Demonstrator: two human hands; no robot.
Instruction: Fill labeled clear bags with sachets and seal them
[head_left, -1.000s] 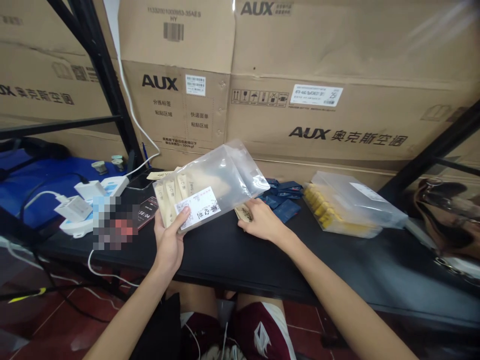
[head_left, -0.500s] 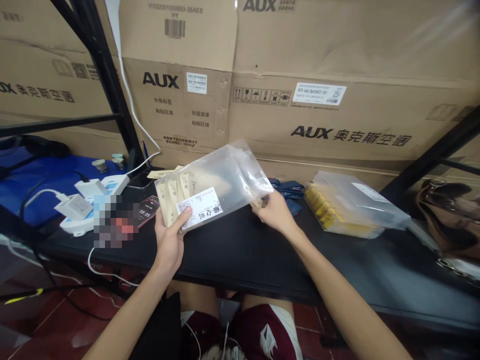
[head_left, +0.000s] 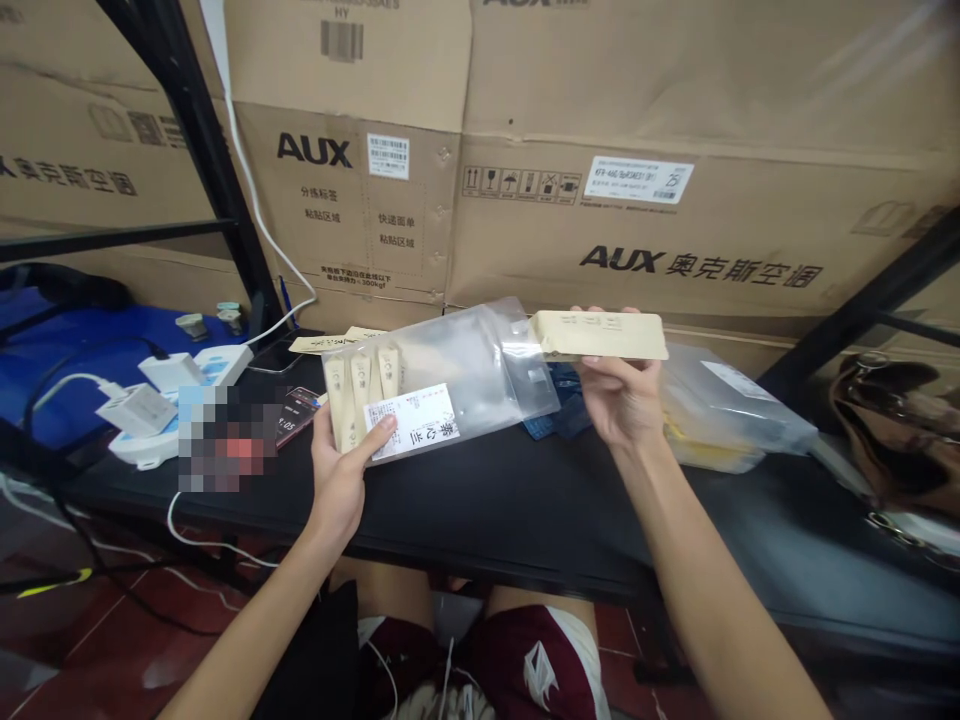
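While the left hand (head_left: 341, 465) pinches the lower left end of a clear plastic bag (head_left: 480, 360), thumb on its white label (head_left: 420, 422) and fingers behind, the right hand (head_left: 619, 400) grasps a long beige packet (head_left: 604, 336), thumb below and fingers behind. Bag is held above the bench (head_left: 487, 510), long axis slanting gently from lower left to upper right, flap end toward the right hand. Packet's long axis runs sideways, nearly level; its left tip meets the bag's right edge, though whether it enters cannot be told. Inside the bag's left end, similar packets (head_left: 362, 385) stand side by side, long axes crossing the bag's. Dark blue packets (head_left: 561, 405) lie on the bench, partly hidden behind the bag's right end.
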